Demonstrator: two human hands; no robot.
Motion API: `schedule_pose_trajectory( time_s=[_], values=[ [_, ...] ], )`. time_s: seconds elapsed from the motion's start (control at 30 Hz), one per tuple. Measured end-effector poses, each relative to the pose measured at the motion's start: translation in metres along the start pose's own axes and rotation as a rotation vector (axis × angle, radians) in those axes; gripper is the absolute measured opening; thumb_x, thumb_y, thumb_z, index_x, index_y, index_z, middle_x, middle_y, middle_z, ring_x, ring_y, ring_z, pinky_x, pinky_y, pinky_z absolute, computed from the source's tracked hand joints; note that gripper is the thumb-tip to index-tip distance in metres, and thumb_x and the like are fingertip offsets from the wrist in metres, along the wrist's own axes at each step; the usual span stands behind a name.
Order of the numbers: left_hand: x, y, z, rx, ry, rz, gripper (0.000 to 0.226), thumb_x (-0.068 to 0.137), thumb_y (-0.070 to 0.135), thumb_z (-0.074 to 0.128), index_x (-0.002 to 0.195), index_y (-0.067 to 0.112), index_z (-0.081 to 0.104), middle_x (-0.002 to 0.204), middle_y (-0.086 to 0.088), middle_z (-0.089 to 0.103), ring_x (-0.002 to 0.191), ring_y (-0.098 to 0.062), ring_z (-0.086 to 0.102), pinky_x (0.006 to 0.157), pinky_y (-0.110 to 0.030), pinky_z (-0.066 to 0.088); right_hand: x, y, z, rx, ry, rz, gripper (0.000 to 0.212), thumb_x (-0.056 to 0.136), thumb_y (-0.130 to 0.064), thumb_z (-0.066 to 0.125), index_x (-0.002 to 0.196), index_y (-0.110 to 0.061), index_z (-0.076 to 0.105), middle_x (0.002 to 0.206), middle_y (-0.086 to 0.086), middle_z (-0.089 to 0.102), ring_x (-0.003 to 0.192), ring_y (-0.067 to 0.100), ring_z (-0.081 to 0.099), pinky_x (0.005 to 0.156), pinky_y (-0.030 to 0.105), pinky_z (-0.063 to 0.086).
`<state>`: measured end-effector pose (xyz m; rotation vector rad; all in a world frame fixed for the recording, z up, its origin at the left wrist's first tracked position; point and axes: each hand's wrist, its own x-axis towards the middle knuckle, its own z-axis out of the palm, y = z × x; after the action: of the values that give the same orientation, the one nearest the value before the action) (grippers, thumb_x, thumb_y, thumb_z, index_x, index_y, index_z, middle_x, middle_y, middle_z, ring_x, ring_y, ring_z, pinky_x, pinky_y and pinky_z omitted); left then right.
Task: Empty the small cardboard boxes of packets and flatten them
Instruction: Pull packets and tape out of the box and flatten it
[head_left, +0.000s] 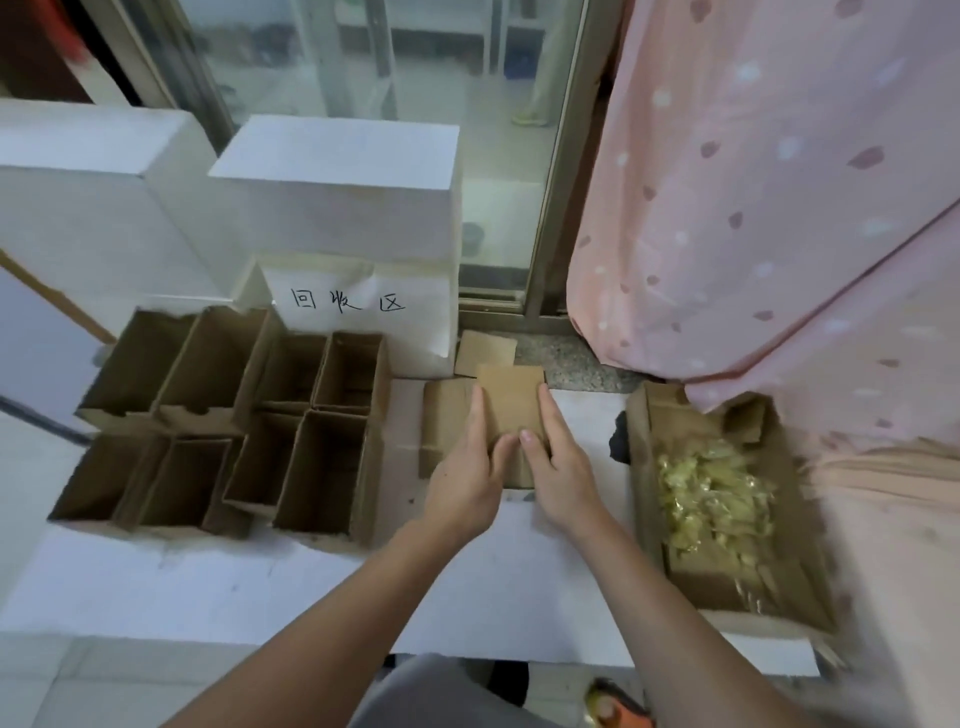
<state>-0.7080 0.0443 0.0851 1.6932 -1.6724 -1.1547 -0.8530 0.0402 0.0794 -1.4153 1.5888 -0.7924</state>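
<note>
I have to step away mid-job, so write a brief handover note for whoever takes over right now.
Left hand and right hand: both open, fingers pressing a flattened cardboard box on the flat pile in front.
Packets lie in the larger carton on the right.
Eight upright open boxes stand to the left; those I can see into look empty.
Left: flatten those eight.

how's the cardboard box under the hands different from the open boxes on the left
The box under the hands is pressed flat on the white surface; the small boxes on the left stand upright with their tops open. The left hand and right hand press on the flat one; nothing touches the standing ones. Both are plain brown cardboard.
</note>
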Motion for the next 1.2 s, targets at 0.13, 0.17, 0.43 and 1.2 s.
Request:
schedule_pose_trajectory(
  time_s=[0.13,0.17,0.43,1.2],
  values=[
    [-0.004,-0.002,0.011,-0.104,-0.108,-0.036,0.103,0.095,0.071,0.054,0.16,0.044,-0.02,0.17,0.002,0.028,0.147,-0.017,0.042,0.118,-0.045,0.043,-0.005,0.012,-0.009,0.053,-0.042,0.04,0.06,0.109,-0.026,0.045,0.161,-0.039,0.019,0.16,-0.019,0.031,0.139,-0.006,0.032,0.096,-0.005,0.025],
    [-0.005,-0.006,0.01,-0.118,-0.165,-0.049,0.117,0.087,0.074,0.064,0.159,0.043,-0.023,0.172,0.004,0.021,0.151,-0.015,0.036,0.121,-0.045,0.039,-0.005,0.015,-0.01,0.07,-0.051,0.048,0.06,0.109,-0.026,0.045,0.161,-0.039,0.019,0.159,-0.018,0.033,0.138,-0.005,0.033,0.097,-0.003,0.027],
    [-0.012,-0.025,-0.009,0.126,-0.248,0.035,0.138,0.08,0.041,0.089,0.156,0.05,-0.026,0.166,0.003,0.033,0.137,-0.019,0.051,0.106,-0.043,0.053,-0.014,0.017,-0.007,0.127,-0.114,0.096,0.062,0.108,-0.033,0.048,0.16,-0.041,0.016,0.156,-0.016,0.036,0.136,0.003,0.042,0.109,0.021,0.037],
    [-0.008,-0.033,-0.048,0.133,-0.277,0.281,0.128,0.081,0.051,0.086,0.16,0.053,-0.015,0.172,0.025,0.0,0.154,-0.008,0.03,0.117,-0.039,0.043,0.003,-0.006,-0.012,-0.006,0.072,-0.087,0.047,0.099,-0.044,0.062,0.138,-0.06,0.042,0.121,-0.005,0.071,0.09,0.013,0.07,0.087,0.039,0.057]
  ],
)
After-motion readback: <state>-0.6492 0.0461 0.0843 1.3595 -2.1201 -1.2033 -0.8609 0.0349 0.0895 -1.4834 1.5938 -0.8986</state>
